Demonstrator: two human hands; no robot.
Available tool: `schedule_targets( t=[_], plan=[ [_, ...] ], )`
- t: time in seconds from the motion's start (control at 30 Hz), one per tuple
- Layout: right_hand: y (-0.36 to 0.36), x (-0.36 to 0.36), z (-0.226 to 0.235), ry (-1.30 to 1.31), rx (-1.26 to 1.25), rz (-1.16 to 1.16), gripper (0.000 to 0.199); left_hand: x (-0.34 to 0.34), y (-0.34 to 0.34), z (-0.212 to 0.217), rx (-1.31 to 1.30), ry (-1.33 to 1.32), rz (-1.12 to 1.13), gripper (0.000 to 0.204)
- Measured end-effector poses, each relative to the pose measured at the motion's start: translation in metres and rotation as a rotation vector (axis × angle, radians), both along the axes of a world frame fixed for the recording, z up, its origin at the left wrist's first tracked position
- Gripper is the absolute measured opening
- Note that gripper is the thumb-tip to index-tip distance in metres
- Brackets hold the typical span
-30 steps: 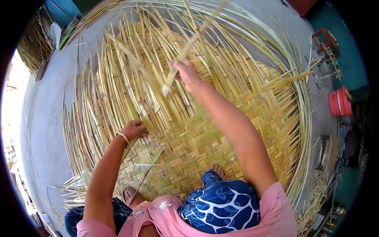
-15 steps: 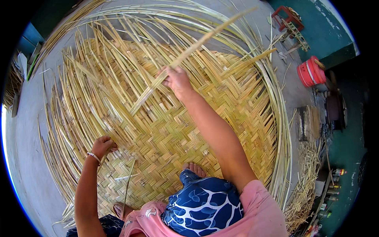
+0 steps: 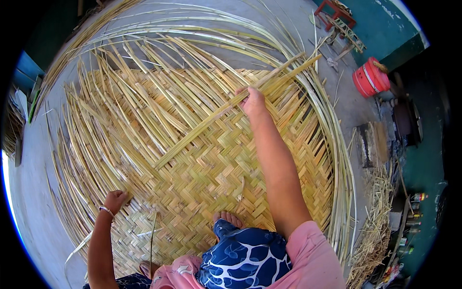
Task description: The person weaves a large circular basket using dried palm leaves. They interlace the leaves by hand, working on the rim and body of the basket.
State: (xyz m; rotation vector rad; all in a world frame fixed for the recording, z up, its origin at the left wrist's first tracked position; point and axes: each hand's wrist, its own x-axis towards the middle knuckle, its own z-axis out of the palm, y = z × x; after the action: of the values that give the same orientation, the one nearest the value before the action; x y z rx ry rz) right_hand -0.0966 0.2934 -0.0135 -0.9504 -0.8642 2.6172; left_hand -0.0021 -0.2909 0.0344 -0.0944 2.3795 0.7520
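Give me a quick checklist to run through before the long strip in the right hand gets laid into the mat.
1. Right hand grips the long bamboo strip: ok.
2. Strip runs diagonally across the woven mat, far end free past the right edge: ok.
3. Left hand rests on the mat's near left part: ok.
4. Bare foot is on the weave, apart from the strip: ok.
5. Whether the strip's lower end is tucked under a cross strip: cannot tell.
6. Red bucket stands off the mat: ok.

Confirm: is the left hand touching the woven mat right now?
Touching. The head view shows the left hand pressed flat on the woven mat near its lower left edge, with no gap visible beneath the palm.
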Motion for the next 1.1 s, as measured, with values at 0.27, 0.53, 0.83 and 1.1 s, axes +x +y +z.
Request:
schedule_targets(
  t=[0.27, 0.53, 0.83, 1.1],
  plan=[
    [0.013, 0.016, 0.001, 0.127, -0.008, 0.064, 0.015, 0.000, 0.016, -0.015, -0.025, -0.018, -0.024, 0.035],
    [-0.189, 0.071, -0.002, 0.085, -0.119, 0.731, 0.020, 0.004, 0.006, -0.027, -0.213, 0.113, -0.159, 0.046],
    [-0.208, 0.092, -0.006, -0.091, 0.238, 0.782, 0.015, 0.043, 0.027, -0.010, -0.383, 0.194, -0.163, 0.037],
    [-0.202, 0.086, -0.007, -0.137, 0.267, 0.808, 0.017, 0.020, 0.053, 0.000, -0.684, 0.026, -0.524, 0.034]
  ],
)
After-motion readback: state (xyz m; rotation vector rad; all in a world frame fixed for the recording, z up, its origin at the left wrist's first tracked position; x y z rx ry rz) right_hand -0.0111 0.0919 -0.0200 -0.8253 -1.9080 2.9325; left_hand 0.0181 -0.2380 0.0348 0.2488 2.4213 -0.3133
